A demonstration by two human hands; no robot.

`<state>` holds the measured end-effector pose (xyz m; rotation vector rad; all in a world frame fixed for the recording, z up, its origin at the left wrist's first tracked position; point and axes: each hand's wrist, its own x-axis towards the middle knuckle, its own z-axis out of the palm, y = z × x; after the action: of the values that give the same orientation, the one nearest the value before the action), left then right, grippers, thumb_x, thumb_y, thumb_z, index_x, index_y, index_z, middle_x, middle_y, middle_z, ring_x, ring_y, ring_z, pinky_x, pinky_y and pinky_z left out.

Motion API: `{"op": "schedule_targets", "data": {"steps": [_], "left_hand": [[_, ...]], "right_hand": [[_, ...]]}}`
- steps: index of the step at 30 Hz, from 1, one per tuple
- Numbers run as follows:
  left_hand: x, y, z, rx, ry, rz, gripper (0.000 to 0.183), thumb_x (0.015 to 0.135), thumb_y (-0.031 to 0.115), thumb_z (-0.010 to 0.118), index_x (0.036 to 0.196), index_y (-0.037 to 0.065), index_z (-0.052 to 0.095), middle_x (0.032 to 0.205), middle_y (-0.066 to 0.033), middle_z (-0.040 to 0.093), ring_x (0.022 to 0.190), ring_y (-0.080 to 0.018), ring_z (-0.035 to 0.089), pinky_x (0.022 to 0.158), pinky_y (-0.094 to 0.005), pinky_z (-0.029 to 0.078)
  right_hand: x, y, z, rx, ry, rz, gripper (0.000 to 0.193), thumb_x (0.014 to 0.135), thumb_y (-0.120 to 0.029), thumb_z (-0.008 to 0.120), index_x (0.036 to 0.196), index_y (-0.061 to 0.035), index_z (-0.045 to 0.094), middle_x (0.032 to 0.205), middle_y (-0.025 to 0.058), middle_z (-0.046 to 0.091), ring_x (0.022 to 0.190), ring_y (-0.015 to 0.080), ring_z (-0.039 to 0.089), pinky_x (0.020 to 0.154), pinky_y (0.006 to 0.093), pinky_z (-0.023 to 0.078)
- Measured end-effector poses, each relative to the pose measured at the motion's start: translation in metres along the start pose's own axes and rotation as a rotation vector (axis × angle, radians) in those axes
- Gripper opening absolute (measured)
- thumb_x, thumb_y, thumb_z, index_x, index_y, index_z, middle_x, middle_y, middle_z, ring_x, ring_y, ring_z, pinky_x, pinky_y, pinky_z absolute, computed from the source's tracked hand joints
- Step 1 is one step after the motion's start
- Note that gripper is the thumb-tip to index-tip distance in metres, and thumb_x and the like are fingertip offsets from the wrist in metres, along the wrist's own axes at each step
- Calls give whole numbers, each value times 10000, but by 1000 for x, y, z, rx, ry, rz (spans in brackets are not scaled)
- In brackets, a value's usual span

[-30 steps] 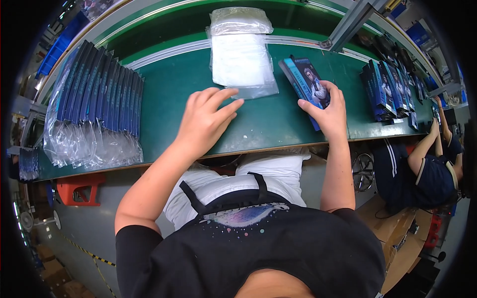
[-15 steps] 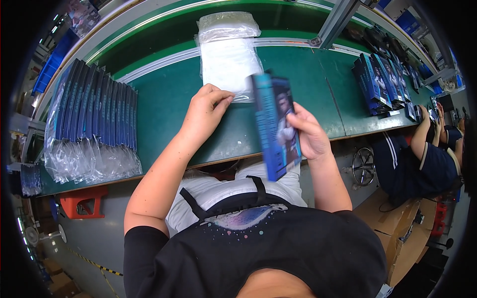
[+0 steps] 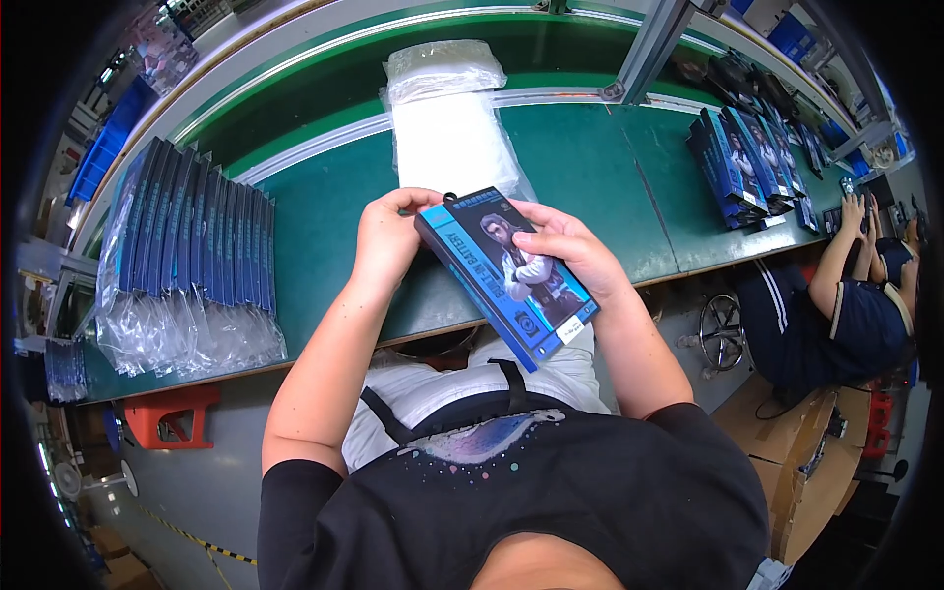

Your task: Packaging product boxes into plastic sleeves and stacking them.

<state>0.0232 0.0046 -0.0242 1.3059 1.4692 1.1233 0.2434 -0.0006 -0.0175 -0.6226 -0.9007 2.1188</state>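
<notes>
Two hands come near each other in the head view. The right hand [image 3: 580, 254] grips a dark blue box [image 3: 511, 280], with the thumb lying on its printed face. The box is tilted, over the front edge of the green desk [image 3: 595, 162], with its lower end above the lap. The left hand [image 3: 386, 236] has its fingers bent close together at the upper left corner; whether they pinch something, I cannot tell. Behind lie clear bags [image 3: 447, 147]. To handle it well, I think, the thumb should press lightly and the corners be kept away from the thin plastic.

slim blue-black box [image 3: 506, 280] aslant in right hand [image 3: 587, 258]
</notes>
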Motion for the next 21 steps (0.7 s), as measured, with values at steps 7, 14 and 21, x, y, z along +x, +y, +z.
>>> {"op": "schedule_targets", "data": {"steps": [7, 14, 21], "left_hand": [[-6, 11, -3, -353, 33, -180, 118, 825, 18, 595, 920, -32, 646, 787, -68, 641, 709, -115, 619, 635, -229, 502], [-5, 17, -18, 95, -99, -39, 152, 818, -3, 590, 943, -43, 666, 830, -62, 655, 739, -122, 615, 684, -246, 510], [-24, 16, -11, 525, 147, 493, 227, 788, -34, 584, 988, 24, 674, 745, -119, 596, 662, -223, 609, 616, -300, 483]], "right_hand": [[-4, 1, -10, -259, 76, 21, 612, 811, -14, 630, 1343, 67, 336, 1143, 158, 587, 965, 161, 612, 841, 276, 490], [6, 26, -10, -356, 94, -289, 654, 847, -29, 569, 1398, 73, 233, 1363, 171, 406, 1241, 205, 414, 1033, 305, 319], [6, 37, 18, -473, 232, -389, 585, 861, -7, 535, 1367, 82, 255, 1319, 192, 434, 1215, 207, 433, 1019, 310, 333]]}}
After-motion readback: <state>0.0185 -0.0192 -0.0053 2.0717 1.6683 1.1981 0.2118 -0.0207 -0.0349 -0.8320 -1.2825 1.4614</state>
